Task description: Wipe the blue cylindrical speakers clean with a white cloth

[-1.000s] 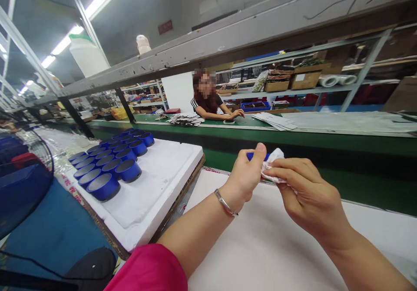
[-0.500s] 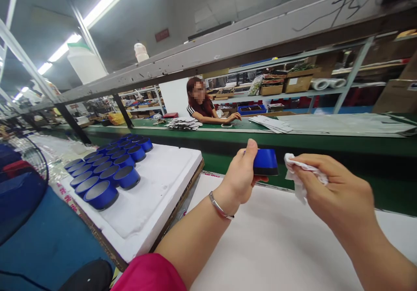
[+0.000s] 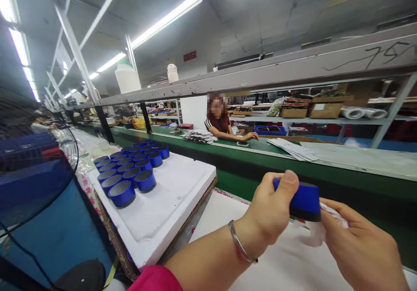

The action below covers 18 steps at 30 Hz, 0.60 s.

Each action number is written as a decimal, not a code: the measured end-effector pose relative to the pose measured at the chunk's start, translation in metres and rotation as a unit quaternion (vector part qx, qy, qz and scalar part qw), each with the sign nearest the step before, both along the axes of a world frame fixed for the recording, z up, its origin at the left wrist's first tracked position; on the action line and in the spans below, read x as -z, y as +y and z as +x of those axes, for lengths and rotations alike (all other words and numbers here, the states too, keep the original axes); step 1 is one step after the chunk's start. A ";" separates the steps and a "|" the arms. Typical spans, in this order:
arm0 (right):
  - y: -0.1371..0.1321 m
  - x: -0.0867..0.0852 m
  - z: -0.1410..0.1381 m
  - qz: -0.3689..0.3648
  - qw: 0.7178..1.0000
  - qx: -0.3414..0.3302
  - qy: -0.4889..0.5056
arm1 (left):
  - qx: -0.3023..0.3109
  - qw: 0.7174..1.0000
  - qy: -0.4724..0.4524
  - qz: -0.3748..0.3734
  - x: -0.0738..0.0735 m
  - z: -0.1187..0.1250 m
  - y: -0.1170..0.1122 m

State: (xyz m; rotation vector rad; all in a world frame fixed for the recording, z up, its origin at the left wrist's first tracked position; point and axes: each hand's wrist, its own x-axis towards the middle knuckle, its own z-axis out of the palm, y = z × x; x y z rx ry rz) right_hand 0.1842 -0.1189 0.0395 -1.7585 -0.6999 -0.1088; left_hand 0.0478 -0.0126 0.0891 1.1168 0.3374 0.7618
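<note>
My left hand (image 3: pixel 272 208) is closed around a blue round housing with a black rim (image 3: pixel 304 200), its thumb lying along the near side. My right hand (image 3: pixel 361 239) pinches a crumpled white cloth (image 3: pixel 335 215) against the right side of that housing. Part of the cloth hangs below, blurred. Both hands are above a white sheet-covered worktop (image 3: pixel 267 269). To the left, several similar blue housings with grey tops (image 3: pixel 122 192) stand in rows on a white foam board (image 3: pixel 177 195).
A green conveyor belt (image 3: pixel 234 171) runs across behind the worktop. Beyond it sits a co-worker (image 3: pixel 220 124), near stacks of white flat pieces (image 3: pixel 198 136). Overhead crosses a grey beam (image 3: pixel 247 74). A fan guard (image 3: pixel 76 152) stands at the left.
The view has turned left and up. My right hand has brought the cloth against the housing, where a gap was before. My left hand still holds the housing.
</note>
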 end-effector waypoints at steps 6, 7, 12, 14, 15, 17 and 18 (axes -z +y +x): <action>-0.007 -0.025 0.009 0.047 0.953 -0.168 0.247 | -0.024 0.996 0.019 -0.078 -0.031 -0.012 0.019; -0.010 -0.026 0.009 0.033 0.948 -0.181 0.260 | -0.028 0.997 0.009 -0.076 -0.033 -0.013 0.023; -0.030 -0.008 0.017 -0.152 0.912 -0.251 0.288 | -0.013 0.997 -0.021 -0.079 -0.038 -0.022 0.037; -0.039 -0.001 0.017 -0.159 0.924 -0.204 0.282 | -0.009 0.996 -0.031 -0.078 -0.039 -0.025 0.037; -0.044 0.000 0.016 -0.154 0.933 -0.177 0.272 | -0.006 0.996 -0.034 -0.077 -0.040 -0.026 0.036; -0.055 -0.001 0.008 -0.132 0.954 -0.113 0.245 | 0.003 0.996 -0.042 -0.074 -0.041 -0.028 0.034; -0.061 -0.003 0.001 -0.130 0.962 -0.088 0.225 | 0.007 0.996 -0.044 -0.072 -0.041 -0.029 0.033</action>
